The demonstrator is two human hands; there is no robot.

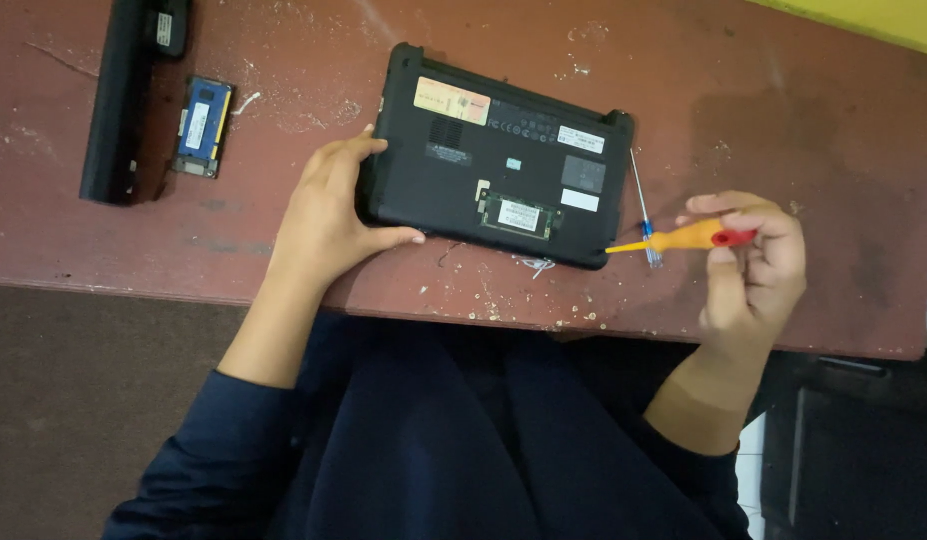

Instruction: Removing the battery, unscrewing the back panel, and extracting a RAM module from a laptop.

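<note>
Laptop (499, 158), black and flipped underside up, lies on the worn red surface (804, 120). Left hand (329, 215) clamps its edge to steady it; right hand (749, 260) pinches a yellow screwdriver (674, 240), tip at the corner.

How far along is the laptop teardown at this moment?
Done: the long black battery and a blue memory module lie apart on the table. In hand: left hand steadies the upturned laptop; right hand holds a yellow screwdriver at its corner. Left: a green module remains in the open bay.
</note>
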